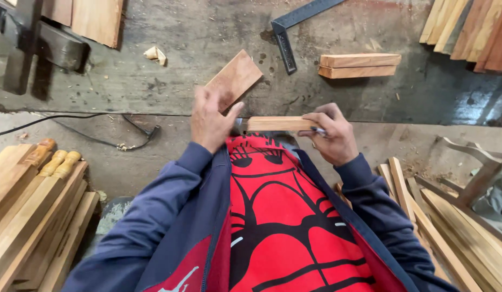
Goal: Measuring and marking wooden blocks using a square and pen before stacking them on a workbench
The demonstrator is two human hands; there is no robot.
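My left hand (209,120) holds a flat reddish wooden board (235,77) tilted up above the edge of the workbench (170,54). My right hand (331,134) grips the end of a small light wooden block (272,124) lying level in front of my chest, and a pen-like object is tucked between its fingers. The two pieces of wood are close together, the board just above and left of the block. I wear a dark blue jacket over a red and black shirt.
A metal square (286,32) and two stacked wooden blocks (359,65) lie on the bench. Planks lean at the top left and top right. Turned wooden legs (51,162) pile up at left, wooden slats (440,227) at right. A black cable (94,138) runs across the floor.
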